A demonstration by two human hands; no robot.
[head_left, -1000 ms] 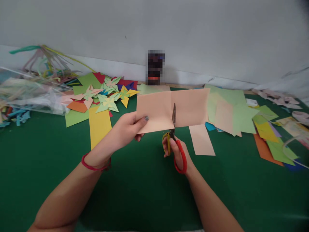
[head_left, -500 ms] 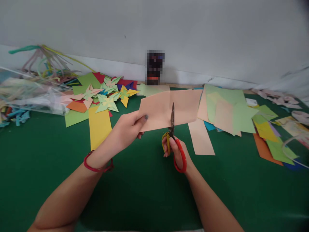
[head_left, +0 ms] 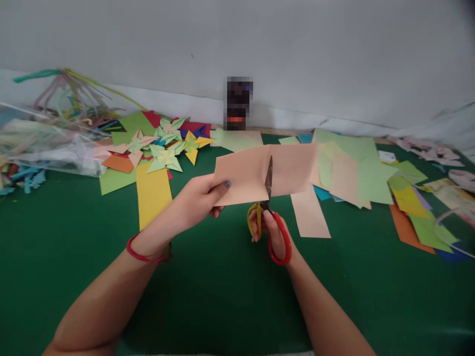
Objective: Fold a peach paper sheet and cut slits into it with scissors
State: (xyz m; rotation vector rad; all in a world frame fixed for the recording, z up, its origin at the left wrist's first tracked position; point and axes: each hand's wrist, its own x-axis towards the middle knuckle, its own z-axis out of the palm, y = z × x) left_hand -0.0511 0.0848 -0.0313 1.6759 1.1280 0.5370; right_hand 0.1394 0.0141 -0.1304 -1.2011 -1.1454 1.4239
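A peach sheet of paper [head_left: 241, 173], creased down its middle, is held above the table between the thumb and fingers of my left hand [head_left: 204, 198]. My right hand [head_left: 276, 230] grips a pair of scissors [head_left: 278, 237] with one red and one yellow handle loop. Their dark blades point upward at the sheet's crease. One blade shows in front of the paper, and the other is hidden behind it. Below the sheet's right half, a peach paper strip [head_left: 311, 215] lies on the table.
On the left are folded paper stars [head_left: 166, 158], a yellow paper strip [head_left: 153, 198] and a clear plastic bag [head_left: 55, 148]. Green paper sheets [head_left: 374, 173] lie to the right on the green table [head_left: 208, 301]. A pixelated dark object [head_left: 238, 104] stands against the wall.
The scissors have moved slightly right and now sit at the crease. The peach sheet has shifted a little right and down, bending more sharply at the fold.
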